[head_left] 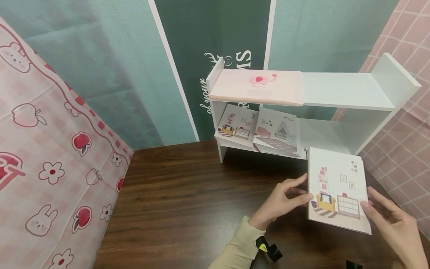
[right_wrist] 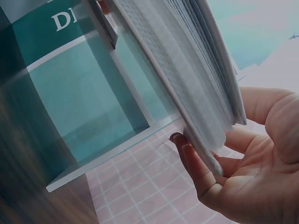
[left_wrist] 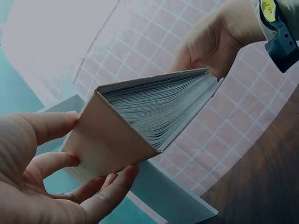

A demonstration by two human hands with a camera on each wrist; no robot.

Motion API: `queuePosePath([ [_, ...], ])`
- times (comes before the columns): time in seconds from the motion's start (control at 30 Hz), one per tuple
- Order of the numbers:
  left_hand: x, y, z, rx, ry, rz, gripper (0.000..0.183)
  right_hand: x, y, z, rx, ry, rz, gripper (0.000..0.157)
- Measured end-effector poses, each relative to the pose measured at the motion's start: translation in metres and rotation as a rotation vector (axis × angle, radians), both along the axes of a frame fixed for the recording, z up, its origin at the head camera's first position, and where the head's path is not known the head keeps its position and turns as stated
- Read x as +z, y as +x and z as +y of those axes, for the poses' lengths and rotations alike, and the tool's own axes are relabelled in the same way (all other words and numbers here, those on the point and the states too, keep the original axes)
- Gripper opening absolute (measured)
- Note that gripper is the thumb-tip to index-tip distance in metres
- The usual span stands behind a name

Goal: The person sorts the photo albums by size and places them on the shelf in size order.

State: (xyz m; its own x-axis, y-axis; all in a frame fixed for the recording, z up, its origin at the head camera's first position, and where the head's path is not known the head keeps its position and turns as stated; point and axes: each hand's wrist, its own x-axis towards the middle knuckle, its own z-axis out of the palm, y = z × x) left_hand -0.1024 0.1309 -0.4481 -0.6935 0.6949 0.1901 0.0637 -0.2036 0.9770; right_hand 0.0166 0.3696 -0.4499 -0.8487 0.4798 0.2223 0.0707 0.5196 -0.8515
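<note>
A thick hardcover album [head_left: 339, 186] with a drawn room on its white cover is held between both hands in front of the shelf's right part. My left hand [head_left: 280, 203] grips its spine side, thumb at the cover's edge. On the opposite side my right hand [head_left: 396, 220] pinches the cover edges, thumb in front. In the left wrist view the spine faces the left hand [left_wrist: 42, 177] and the pages [left_wrist: 159, 107] fan out slightly between the covers. The right wrist view has the right hand's fingers [right_wrist: 201, 175] around the covers' free edges.
Behind stands a white two-level shelf [head_left: 349, 89]. Its top board bears a pink book with an elephant [head_left: 258, 86]; below lean an album with a room drawing [head_left: 238, 125] and another with a tent drawing [head_left: 279, 130]. A pink tiled cloth [head_left: 410, 123] hangs right of the wooden table [head_left: 174, 205].
</note>
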Motion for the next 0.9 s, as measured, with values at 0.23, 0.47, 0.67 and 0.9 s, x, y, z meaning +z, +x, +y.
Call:
queuePosePath([
  [0.23,0.004,-0.002,-0.001,-0.001,0.046,-0.035,0.055,0.004,-0.007,-0.001,-0.001,0.020,0.013,0.049],
  [0.47,0.003,-0.004,0.002,0.007,0.071,-0.016,0.055,0.005,-0.008,-0.003,0.028,-0.010,-0.038,0.052],
  [0.67,0.003,-0.005,0.004,0.050,0.035,0.012,0.055,0.009,-0.012,-0.005,0.038,-0.038,-0.052,0.055],
  [0.9,0.003,-0.006,0.004,0.090,0.032,0.017,0.050,0.009,-0.013,-0.009,0.002,-0.049,-0.028,0.055],
])
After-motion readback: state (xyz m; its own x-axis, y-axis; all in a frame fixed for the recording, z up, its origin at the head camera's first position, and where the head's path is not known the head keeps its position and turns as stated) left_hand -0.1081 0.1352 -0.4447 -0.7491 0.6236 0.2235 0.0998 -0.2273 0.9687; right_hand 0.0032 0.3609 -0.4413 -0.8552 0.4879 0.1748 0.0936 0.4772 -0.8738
